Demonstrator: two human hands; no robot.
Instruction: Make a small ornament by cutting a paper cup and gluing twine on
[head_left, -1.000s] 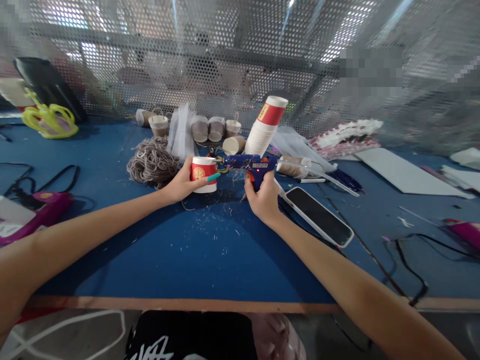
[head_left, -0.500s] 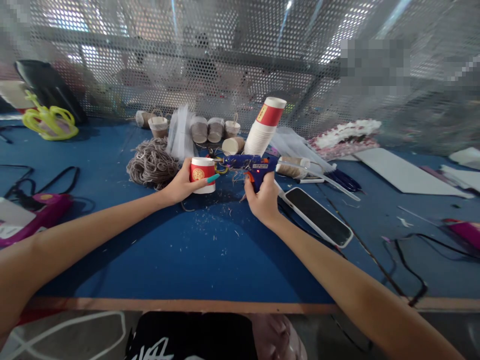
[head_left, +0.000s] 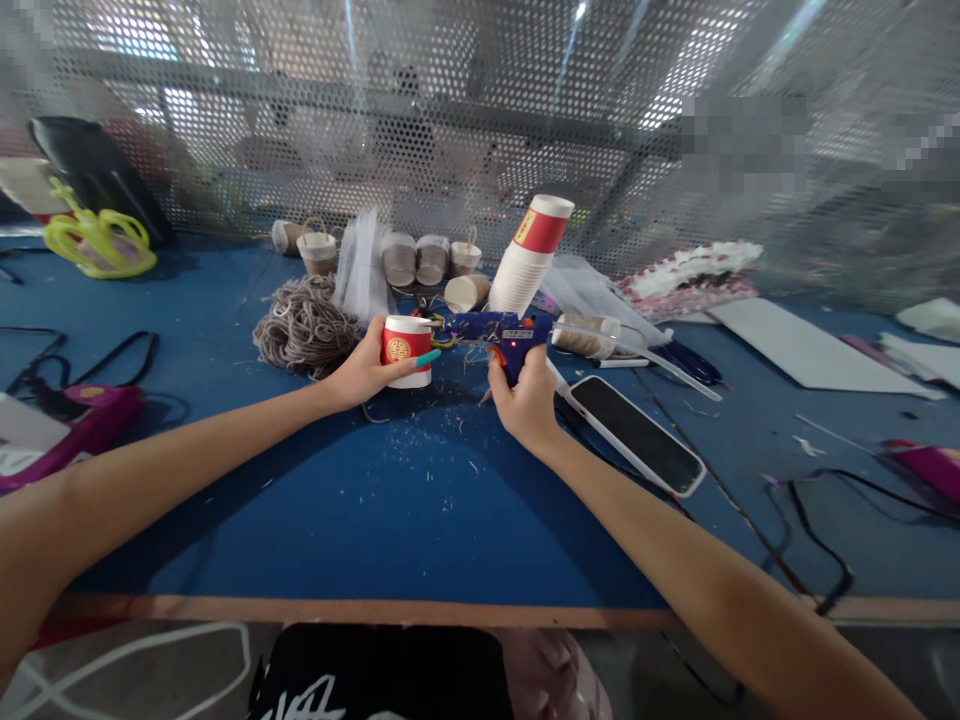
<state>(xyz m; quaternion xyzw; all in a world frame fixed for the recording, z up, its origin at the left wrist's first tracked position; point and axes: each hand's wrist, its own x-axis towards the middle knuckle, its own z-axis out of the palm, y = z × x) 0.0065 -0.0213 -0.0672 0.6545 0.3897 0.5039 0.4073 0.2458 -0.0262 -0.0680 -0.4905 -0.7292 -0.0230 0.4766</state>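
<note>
A red and white paper cup (head_left: 397, 347) with a gold emblem is gripped from its left side by my left hand (head_left: 364, 372), the thumb lying across its front. My right hand (head_left: 527, 395) is wrapped round the handle of a blue glue gun (head_left: 489, 326), whose small red light is lit. The gun's nozzle reaches the cup near its upper right edge; whether it touches I cannot tell. From the back of the gun sticks a clear glue stick (head_left: 660, 362). Beside my left hand lies a bundle of grey-brown cord (head_left: 306, 325).
Behind the gun leans a stack of paper cups (head_left: 520, 268). Several cord-wrapped cups (head_left: 431, 260) stand along the back near a perforated metal screen (head_left: 450, 130). A phone (head_left: 637, 432) lies by my right forearm, with cables nearby. A yellow basket-like holder (head_left: 101, 245) is at far left.
Hardly anything differs. The cup and my left hand have shifted very slightly to the right; the glue gun stays at the cup's upper edge.
</note>
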